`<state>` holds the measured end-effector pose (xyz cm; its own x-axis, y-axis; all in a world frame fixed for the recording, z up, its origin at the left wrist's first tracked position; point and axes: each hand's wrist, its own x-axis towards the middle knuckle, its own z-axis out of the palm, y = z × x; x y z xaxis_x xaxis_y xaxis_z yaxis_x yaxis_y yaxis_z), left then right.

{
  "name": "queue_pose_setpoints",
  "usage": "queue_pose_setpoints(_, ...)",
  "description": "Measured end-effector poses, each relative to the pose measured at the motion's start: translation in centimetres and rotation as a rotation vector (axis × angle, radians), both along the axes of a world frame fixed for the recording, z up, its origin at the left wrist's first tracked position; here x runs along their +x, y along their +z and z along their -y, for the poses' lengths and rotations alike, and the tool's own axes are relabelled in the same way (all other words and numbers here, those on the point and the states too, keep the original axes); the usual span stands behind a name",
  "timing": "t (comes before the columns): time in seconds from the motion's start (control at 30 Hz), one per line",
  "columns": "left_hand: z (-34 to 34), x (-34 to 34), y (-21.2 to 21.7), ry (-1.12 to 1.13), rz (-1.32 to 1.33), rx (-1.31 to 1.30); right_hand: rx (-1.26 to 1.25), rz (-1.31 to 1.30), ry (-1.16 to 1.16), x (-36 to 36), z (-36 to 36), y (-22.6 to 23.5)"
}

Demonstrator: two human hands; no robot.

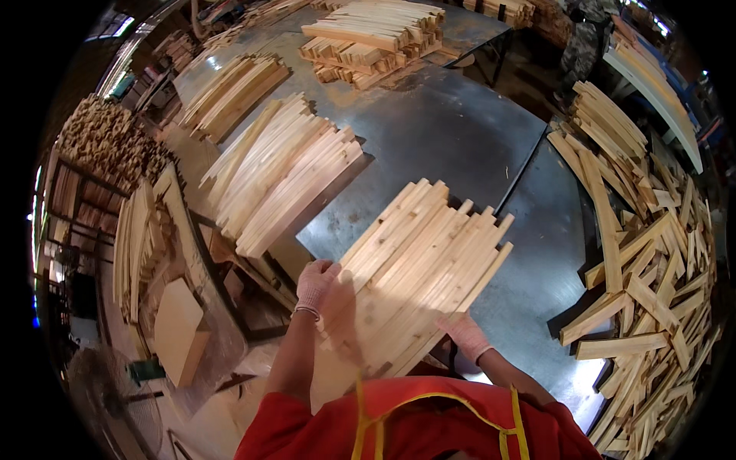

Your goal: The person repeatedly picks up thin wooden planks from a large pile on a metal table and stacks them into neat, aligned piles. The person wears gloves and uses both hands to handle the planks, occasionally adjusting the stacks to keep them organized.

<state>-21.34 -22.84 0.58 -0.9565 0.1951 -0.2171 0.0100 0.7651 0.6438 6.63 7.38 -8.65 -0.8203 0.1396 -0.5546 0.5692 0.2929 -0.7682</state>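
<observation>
A flat layer of pale wooden strips [414, 264] lies in front of me, side by side with uneven far ends. My left hand [317, 285], in a light pinkish work glove, grips the layer's left side. On the opposite side, my right hand [464, 335] wears a similar glove and presses against the lower right edge; some of its fingers are hidden by the wood. The strips' far part is over the dark metal table [429, 130], and their near end comes close to my red apron [437, 389].
Left of the layer stands a row of stacked strips [287, 165], with another stack [234, 92] beyond it. A crosswise pile [372, 34] sits at the table's far end. Loose offcuts [652, 307] heap up at right. Someone in patterned trousers [586, 46] stands at far right.
</observation>
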Motion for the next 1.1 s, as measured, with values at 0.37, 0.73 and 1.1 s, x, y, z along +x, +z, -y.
queue_pose_setpoints(0.37, -1.0, -10.4, -0.1, -0.247, -0.538, -0.613, -0.025, 0.057, 0.192, -21.0, 2.6, 11.6)
queue_pose_setpoints(0.73, -19.7, -0.2, 0.5, -0.951, -0.554, -0.091, 1.664, 0.257, -0.760, 7.2, -33.8, 13.1)
queue_pose_setpoints(1.1, -50.8, 16.6, -2.2, -0.667, 0.900, 0.464, 0.529, -0.073, -1.183, 18.5, -29.8, 15.3)
